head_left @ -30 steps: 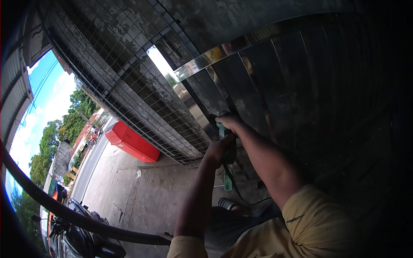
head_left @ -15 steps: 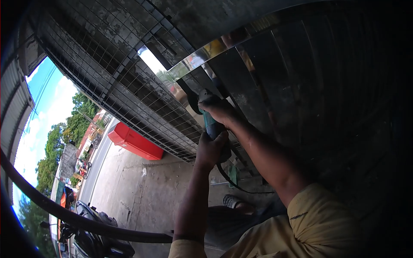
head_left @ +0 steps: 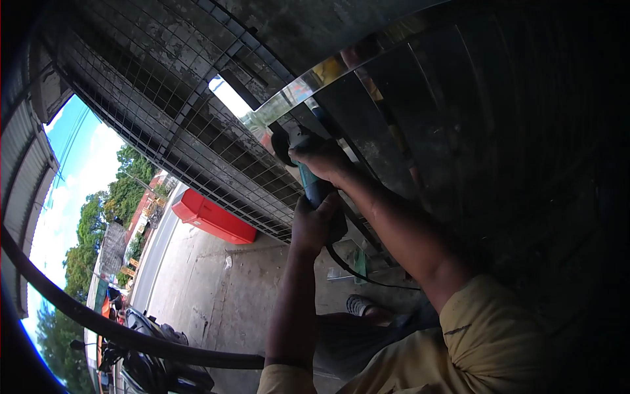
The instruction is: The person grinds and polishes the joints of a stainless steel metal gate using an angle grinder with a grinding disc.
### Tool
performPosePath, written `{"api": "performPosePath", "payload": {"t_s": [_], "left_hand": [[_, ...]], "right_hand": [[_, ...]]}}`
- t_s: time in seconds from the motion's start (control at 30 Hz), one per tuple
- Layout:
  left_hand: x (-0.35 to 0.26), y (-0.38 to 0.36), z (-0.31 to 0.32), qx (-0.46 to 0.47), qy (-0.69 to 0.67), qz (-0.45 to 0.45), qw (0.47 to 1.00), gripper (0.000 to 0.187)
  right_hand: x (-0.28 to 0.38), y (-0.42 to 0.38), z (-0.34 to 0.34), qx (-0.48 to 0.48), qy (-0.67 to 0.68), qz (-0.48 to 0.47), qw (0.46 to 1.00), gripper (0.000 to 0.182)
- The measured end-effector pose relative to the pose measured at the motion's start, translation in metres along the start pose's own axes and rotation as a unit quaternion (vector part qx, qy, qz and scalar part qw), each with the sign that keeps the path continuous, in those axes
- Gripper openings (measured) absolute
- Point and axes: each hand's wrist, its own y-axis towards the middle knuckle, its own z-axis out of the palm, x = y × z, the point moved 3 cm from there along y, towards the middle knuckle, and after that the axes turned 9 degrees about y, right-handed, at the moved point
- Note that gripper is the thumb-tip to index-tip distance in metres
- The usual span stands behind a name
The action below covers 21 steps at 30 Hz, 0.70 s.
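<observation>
An angle grinder (head_left: 310,186) with a teal and dark body is held in both hands. My right hand (head_left: 321,159) wraps round its front end, close behind the grinder head. My left hand (head_left: 311,224) grips the rear of the body, lower down. The dark disc (head_left: 281,146) lies close to the shiny metal frame (head_left: 283,100), near its corner, and overlaps one of its bars in this view. From the grinder's rear a black cord (head_left: 341,264) runs down to the right.
Wire mesh (head_left: 190,141) stretches along the left of the frame. A red box (head_left: 213,217) stands on the concrete floor (head_left: 223,282) beyond it. A dark curved bar (head_left: 131,338) crosses the lower left, in front of a parked motorcycle (head_left: 154,354). My foot (head_left: 359,305) shows below.
The grinder and both hands have shifted slightly up and left, bringing the disc nearer the frame's corner. The outdoor background sits a little further right and lower in view.
</observation>
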Motion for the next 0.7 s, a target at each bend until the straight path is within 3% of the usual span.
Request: {"api": "performPosePath", "payload": {"t_s": [0.13,0.23,0.33,0.53,0.63,0.7], "left_hand": [[-0.012,0.006,-0.006,0.0,0.014,0.013,1.0,0.025],[0.022,-0.005,0.008,-0.005,0.026,-0.003,1.0,0.027],[0.083,-0.028,0.034,0.008,0.028,-0.041,0.999,0.032],[0.149,-0.057,0.059,0.068,0.069,-0.17,0.981,0.048],[0.119,-0.047,0.052,0.034,0.01,-0.104,0.994,0.046],[0.086,-0.032,0.035,0.03,0.007,-0.059,0.998,0.046]], "right_hand": [[-0.001,0.022,0.006,-0.032,-0.029,-0.015,0.999,0.061],[-0.045,-0.001,0.006,-0.026,-0.044,-0.025,0.998,0.061],[-0.081,-0.061,-0.002,-0.028,-0.099,0.046,0.994,0.052],[-0.175,-0.113,0.003,-0.038,-0.017,0.164,0.986,0.057],[-0.128,-0.087,0.001,-0.004,-0.146,0.055,0.988,0.064],[-0.073,-0.064,-0.01,0.001,-0.014,0.088,0.996,0.068]]}}
